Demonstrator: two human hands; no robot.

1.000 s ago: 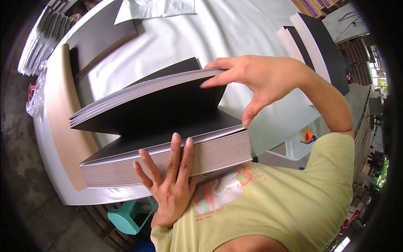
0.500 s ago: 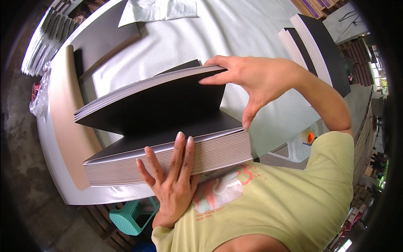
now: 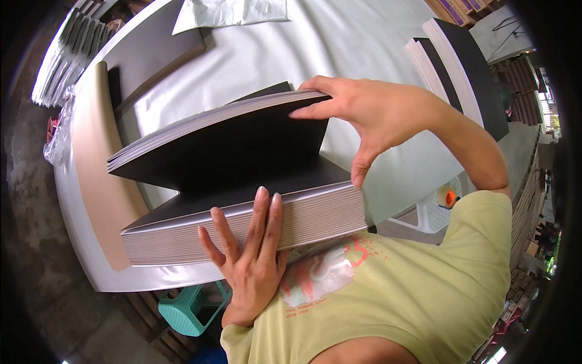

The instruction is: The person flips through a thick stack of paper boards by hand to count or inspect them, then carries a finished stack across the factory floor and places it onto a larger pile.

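The right hand [image 3: 379, 115] holds the raised pages [image 3: 236, 136], now less fanned and sitting closer together. The left hand [image 3: 251, 273], spread wide, touches the lower pages [image 3: 324, 213].

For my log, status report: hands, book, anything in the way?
Left hand, fingers spread, against book's near edge. Right hand holding upper section raised. Book partly open. No loose object seen inside.
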